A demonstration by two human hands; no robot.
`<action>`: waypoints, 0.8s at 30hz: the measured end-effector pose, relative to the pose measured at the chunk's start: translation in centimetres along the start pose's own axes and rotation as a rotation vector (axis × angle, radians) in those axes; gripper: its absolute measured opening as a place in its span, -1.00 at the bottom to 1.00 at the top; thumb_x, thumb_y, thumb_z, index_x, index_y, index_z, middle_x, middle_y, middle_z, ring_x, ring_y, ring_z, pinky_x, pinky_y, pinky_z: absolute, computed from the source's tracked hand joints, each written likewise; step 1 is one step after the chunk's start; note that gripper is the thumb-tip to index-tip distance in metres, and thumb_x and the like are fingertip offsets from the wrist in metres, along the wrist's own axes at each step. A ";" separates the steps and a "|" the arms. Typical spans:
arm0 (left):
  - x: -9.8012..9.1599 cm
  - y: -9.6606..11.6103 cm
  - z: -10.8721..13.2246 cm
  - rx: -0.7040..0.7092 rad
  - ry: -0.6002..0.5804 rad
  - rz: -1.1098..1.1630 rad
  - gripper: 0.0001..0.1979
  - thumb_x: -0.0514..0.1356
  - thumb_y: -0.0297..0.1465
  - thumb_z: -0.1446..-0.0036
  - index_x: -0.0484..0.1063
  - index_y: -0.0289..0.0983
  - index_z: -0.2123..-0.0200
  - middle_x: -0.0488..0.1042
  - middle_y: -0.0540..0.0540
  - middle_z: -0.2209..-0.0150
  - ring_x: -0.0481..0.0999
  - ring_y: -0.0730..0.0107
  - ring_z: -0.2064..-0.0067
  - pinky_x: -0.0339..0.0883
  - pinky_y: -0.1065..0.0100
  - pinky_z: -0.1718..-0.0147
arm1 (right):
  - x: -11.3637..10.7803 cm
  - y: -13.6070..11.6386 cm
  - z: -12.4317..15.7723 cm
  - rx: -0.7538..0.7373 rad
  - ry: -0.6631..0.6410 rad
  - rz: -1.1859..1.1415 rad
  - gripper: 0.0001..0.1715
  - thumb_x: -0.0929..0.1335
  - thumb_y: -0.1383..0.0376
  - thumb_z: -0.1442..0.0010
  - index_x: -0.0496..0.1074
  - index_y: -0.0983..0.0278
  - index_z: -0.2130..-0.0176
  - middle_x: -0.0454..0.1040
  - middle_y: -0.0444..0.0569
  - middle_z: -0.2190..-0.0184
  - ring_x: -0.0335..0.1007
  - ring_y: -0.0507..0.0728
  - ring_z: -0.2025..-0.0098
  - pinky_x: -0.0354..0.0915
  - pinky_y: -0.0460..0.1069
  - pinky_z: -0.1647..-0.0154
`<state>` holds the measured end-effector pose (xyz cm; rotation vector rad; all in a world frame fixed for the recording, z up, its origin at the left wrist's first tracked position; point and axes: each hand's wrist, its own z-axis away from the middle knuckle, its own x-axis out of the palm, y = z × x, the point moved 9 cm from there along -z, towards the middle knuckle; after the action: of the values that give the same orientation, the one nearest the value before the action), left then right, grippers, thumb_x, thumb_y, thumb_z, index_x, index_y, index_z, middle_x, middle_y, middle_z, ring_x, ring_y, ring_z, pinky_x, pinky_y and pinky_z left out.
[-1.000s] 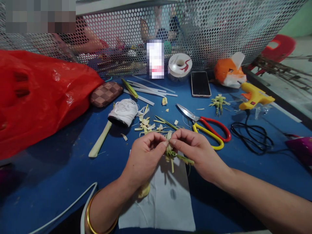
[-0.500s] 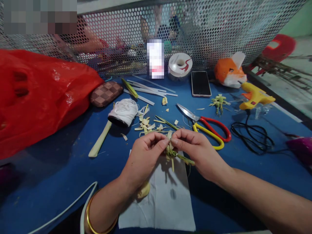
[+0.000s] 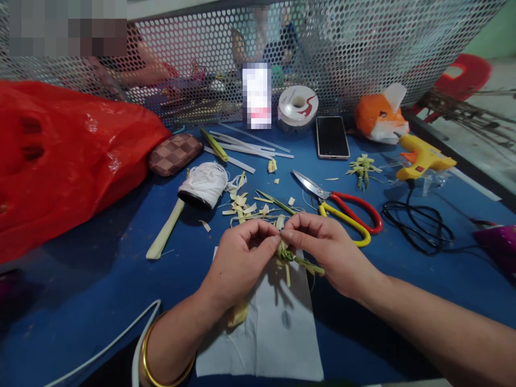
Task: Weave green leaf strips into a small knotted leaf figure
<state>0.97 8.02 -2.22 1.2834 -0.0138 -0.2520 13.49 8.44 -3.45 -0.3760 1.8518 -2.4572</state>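
My left hand (image 3: pixel 237 263) and my right hand (image 3: pixel 328 250) meet fingertip to fingertip over the blue table (image 3: pixel 100 279). Both pinch a small woven palm-leaf piece (image 3: pixel 288 257) with green and pale strips hanging below. It hovers just above a white sheet of paper (image 3: pixel 278 333). A gold bangle (image 3: pixel 155 360) sits on my left wrist. Loose leaf scraps (image 3: pixel 248 207) lie just beyond my fingers.
Red-and-yellow scissors (image 3: pixel 342 209), a yellow glue gun (image 3: pixel 423 157) with black cord (image 3: pixel 419 226), a phone (image 3: pixel 331 137), ribbon spool (image 3: pixel 297 107), white thread roll (image 3: pixel 203 185), checkered pouch (image 3: pixel 175 154) and big red plastic bag (image 3: pixel 60 161) surround me. Behind a perforated mesh screen (image 3: pixel 342 48), other people sit.
My fingertips have shifted slightly down and closer together on the leaf piece; everything else on the table stays put.
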 end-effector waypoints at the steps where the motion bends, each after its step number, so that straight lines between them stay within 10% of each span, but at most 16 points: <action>1: 0.0 0.0 0.0 -0.002 0.003 -0.009 -0.90 0.23 -0.36 -0.05 0.49 -0.28 0.41 0.46 0.00 0.47 0.35 0.45 0.43 0.22 0.40 0.40 | 0.0 0.0 0.0 0.001 -0.004 -0.003 -0.76 0.45 0.22 -0.06 0.38 0.27 0.50 0.33 -0.19 0.60 0.16 -0.02 0.53 0.16 -0.08 0.47; 24: 0.1 -0.8 -0.1 -0.054 0.020 0.038 -0.92 0.20 -0.38 0.01 0.39 -0.28 0.46 0.34 0.08 0.53 0.25 0.52 0.48 0.15 0.42 0.46 | 0.6 -1.7 0.8 -0.202 -0.046 0.222 -0.81 0.33 0.26 -0.18 0.31 0.25 0.45 0.32 -0.18 0.56 0.18 0.00 0.50 0.15 -0.07 0.48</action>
<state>0.97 7.89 -3.02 1.2308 -0.0141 -0.2060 13.30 8.12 -1.51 -0.2180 2.0077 -2.1111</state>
